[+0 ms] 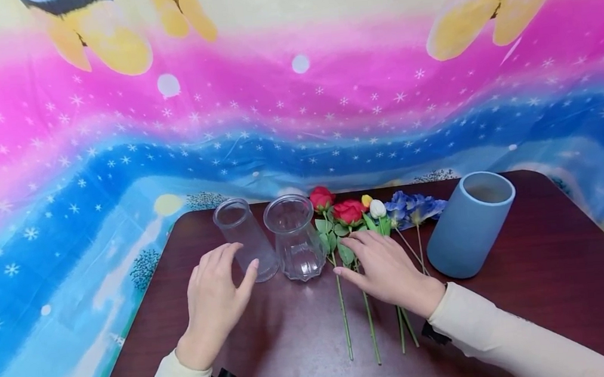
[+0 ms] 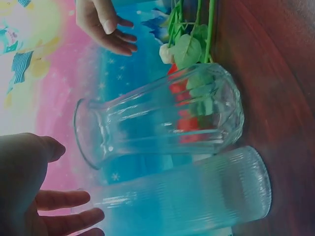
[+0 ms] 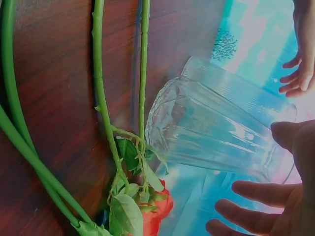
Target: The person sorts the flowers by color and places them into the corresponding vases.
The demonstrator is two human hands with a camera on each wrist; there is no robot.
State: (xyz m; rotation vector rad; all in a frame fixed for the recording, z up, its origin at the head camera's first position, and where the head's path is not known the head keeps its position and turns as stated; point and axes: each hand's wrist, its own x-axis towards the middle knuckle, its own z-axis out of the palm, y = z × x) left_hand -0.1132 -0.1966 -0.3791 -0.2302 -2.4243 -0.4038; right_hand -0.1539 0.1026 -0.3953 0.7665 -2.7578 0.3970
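My left hand [image 1: 213, 301] is held in the air in front of a ribbed cylindrical glass vase [image 1: 258, 255], thumb and fingers spread apart. To the right of that vase stands a clear fluted glass vase [image 1: 300, 245] with a flared rim. Over the flower stems hovers my right hand [image 1: 392, 269], its fingers loosely bent and its grasp empty. In the right wrist view its fingers [image 3: 246, 216] appear near the fluted vase's rim, apparently without touching it. Beneath and behind this hand lie red roses [image 1: 348, 211], a white tulip [image 1: 377, 208], a yellow bloom [image 1: 366, 201] and blue flowers [image 1: 417, 208].
A tall matte blue vase [image 1: 465, 237] stands upright on the right side of the dark wooden table [image 1: 294, 345]. Green stems [image 1: 370, 326] extend toward the near edge. Behind the table hangs a colourful printed cloth [image 1: 296, 117].
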